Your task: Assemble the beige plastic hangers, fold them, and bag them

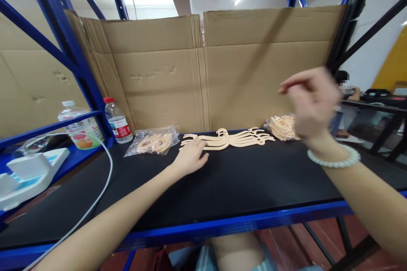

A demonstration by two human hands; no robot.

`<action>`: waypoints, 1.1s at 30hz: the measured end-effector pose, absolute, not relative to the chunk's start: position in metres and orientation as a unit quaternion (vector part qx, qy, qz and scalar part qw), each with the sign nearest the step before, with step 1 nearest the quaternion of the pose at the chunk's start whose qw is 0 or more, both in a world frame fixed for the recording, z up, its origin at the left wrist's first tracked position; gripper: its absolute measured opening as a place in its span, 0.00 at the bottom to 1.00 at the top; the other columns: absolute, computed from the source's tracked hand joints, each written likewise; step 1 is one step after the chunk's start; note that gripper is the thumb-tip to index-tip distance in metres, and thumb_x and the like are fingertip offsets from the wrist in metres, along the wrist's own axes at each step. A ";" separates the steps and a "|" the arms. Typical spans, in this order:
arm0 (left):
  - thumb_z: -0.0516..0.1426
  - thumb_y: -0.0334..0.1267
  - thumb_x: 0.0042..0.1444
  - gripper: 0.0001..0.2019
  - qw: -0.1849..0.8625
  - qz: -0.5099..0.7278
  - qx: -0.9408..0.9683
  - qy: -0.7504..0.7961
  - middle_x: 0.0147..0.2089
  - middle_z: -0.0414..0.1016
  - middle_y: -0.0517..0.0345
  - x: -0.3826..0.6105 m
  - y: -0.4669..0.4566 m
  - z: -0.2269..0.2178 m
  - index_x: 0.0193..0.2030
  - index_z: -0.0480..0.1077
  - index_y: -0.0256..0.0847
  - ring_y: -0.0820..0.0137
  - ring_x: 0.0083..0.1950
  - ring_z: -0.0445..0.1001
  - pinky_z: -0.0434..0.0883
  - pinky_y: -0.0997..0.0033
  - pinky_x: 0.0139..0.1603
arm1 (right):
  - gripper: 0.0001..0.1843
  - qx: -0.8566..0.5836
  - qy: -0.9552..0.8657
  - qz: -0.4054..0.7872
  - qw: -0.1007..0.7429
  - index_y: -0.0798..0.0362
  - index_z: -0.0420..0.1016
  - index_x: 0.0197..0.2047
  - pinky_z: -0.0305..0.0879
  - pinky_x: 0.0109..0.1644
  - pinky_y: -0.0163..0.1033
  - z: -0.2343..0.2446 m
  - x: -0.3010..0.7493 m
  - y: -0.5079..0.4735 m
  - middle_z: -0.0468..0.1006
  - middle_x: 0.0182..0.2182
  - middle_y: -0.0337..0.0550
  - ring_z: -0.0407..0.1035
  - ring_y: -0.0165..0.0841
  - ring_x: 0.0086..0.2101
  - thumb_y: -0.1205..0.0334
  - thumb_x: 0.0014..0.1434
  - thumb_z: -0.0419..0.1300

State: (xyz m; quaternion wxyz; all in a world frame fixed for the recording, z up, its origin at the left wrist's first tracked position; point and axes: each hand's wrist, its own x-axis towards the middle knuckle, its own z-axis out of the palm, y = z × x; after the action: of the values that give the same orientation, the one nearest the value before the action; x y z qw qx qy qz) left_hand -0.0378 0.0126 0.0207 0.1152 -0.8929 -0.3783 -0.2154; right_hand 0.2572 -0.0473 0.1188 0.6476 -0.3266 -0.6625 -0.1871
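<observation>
A stack of cream plastic clothes hangers (219, 140) lies flat on the black work surface, hooks together near the middle. My left hand (190, 156) rests on the left arms of the stack; its fingers are stretched over the hangers and the thumb stands apart. Up in the air on the right is my right hand (313, 101), smeared by motion. Its fingers look bent, but whether they hold anything does not show. Behind that hand, partly hidden, sits a clear bag of cream plastic pieces (281, 127). Another such bag (154, 142) lies left of the hangers.
A red-capped water bottle (118, 120) and a larger jug (81, 125) stand at the left, near a white device (32, 171). A white cable (108, 173) crosses the left side. Cardboard panels (159, 76) wall the back. Another person (345, 84) is at far right.
</observation>
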 end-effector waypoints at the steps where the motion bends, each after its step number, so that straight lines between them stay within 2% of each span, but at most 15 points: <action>1: 0.55 0.35 0.59 0.12 0.103 -0.206 -0.899 -0.373 0.50 0.75 0.43 -0.037 0.009 0.017 0.49 0.68 0.37 0.55 0.54 0.72 0.70 0.55 0.55 | 0.07 -0.343 -0.694 -0.171 0.609 0.54 0.73 0.42 0.69 0.42 0.41 0.111 0.256 -0.035 0.75 0.36 0.42 0.71 0.33 0.36 0.63 0.65 0.55; 3: 0.55 0.38 0.60 0.15 0.081 -0.186 -0.911 -0.360 0.53 0.74 0.44 -0.034 0.004 0.010 0.52 0.68 0.37 0.56 0.56 0.71 0.68 0.55 0.58 | 0.08 -0.386 -0.775 -0.119 0.487 0.53 0.74 0.38 0.68 0.39 0.39 0.086 0.254 -0.010 0.76 0.31 0.41 0.71 0.32 0.33 0.67 0.62 0.53; 4: 0.55 0.39 0.60 0.16 0.072 -0.178 -0.915 -0.356 0.55 0.74 0.43 -0.033 0.002 0.007 0.54 0.68 0.36 0.56 0.58 0.70 0.67 0.55 0.59 | 0.09 -0.410 -0.812 -0.086 0.405 0.53 0.74 0.39 0.68 0.38 0.39 0.071 0.254 0.002 0.76 0.32 0.42 0.71 0.33 0.33 0.68 0.61 0.53; 5: 0.55 0.39 0.60 0.18 0.064 -0.172 -0.918 -0.352 0.58 0.72 0.42 -0.032 0.001 0.004 0.56 0.67 0.35 0.55 0.60 0.69 0.66 0.54 0.61 | 0.10 -0.415 -0.834 -0.069 0.358 0.54 0.75 0.40 0.69 0.41 0.39 0.054 0.255 0.013 0.77 0.35 0.44 0.72 0.34 0.35 0.70 0.59 0.53; 9: 0.54 0.43 0.62 0.23 0.039 -0.159 -0.921 -0.354 0.66 0.65 0.41 -0.028 0.004 -0.003 0.61 0.65 0.35 0.53 0.66 0.63 0.60 0.50 0.66 | 0.09 -0.427 -0.857 -0.058 0.284 0.54 0.77 0.37 0.70 0.45 0.43 0.000 0.258 0.042 0.78 0.36 0.47 0.73 0.38 0.39 0.73 0.55 0.58; 14: 0.52 0.46 0.63 0.25 -0.016 -0.135 -0.912 -0.386 0.66 0.64 0.38 -0.025 0.009 -0.005 0.63 0.64 0.33 0.49 0.67 0.62 0.60 0.46 0.65 | 0.13 -0.438 -0.852 -0.060 0.280 0.54 0.78 0.41 0.71 0.45 0.43 -0.029 0.257 0.060 0.77 0.37 0.48 0.73 0.38 0.39 0.73 0.62 0.53; 20: 0.54 0.43 0.61 0.24 -0.043 -0.152 -0.908 -0.388 0.66 0.65 0.39 -0.027 0.010 -0.005 0.61 0.66 0.34 0.49 0.67 0.62 0.60 0.44 0.65 | 0.13 -0.442 -0.847 -0.043 0.293 0.54 0.76 0.46 0.71 0.47 0.46 -0.037 0.262 0.061 0.75 0.41 0.49 0.72 0.39 0.42 0.72 0.63 0.52; 24: 0.53 0.34 0.60 0.20 -0.079 -0.186 -0.912 -0.356 0.64 0.67 0.45 -0.031 0.000 -0.009 0.59 0.68 0.39 0.54 0.66 0.64 0.62 0.49 0.66 | 0.11 -0.447 -0.841 -0.041 0.302 0.52 0.75 0.45 0.70 0.50 0.49 -0.039 0.269 0.058 0.76 0.43 0.49 0.71 0.41 0.44 0.69 0.62 0.55; 26: 0.55 0.32 0.58 0.22 -0.103 -0.214 -0.917 -0.322 0.65 0.67 0.49 -0.030 -0.011 -0.009 0.59 0.68 0.45 0.55 0.67 0.62 0.63 0.51 0.66 | 0.10 -0.446 -0.840 -0.039 0.308 0.52 0.76 0.44 0.70 0.50 0.50 -0.040 0.272 0.058 0.76 0.42 0.49 0.71 0.41 0.44 0.69 0.62 0.55; 29: 0.59 0.31 0.54 0.24 -0.141 -0.213 -0.934 -0.251 0.62 0.71 0.52 -0.025 -0.024 -0.004 0.59 0.68 0.47 0.56 0.65 0.65 0.65 0.57 0.65 | 0.08 -0.440 -0.841 -0.040 0.312 0.51 0.76 0.43 0.69 0.49 0.51 -0.042 0.275 0.061 0.76 0.41 0.48 0.70 0.42 0.43 0.67 0.63 0.56; 33: 0.55 0.26 0.56 0.22 -0.216 -0.251 -0.911 -0.244 0.57 0.75 0.53 -0.021 -0.026 0.004 0.56 0.69 0.48 0.60 0.61 0.69 0.67 0.61 0.63 | 0.06 -0.433 -0.844 -0.030 0.315 0.50 0.76 0.42 0.69 0.48 0.51 -0.044 0.277 0.062 0.77 0.40 0.47 0.70 0.42 0.42 0.64 0.63 0.58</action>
State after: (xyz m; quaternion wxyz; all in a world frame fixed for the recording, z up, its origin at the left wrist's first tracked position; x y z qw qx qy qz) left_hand -0.0209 -0.0263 0.0035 -0.2165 -0.9113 -0.2444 -0.2510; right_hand 0.2772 0.0623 -0.0437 0.3147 -0.4329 -0.8442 -0.0301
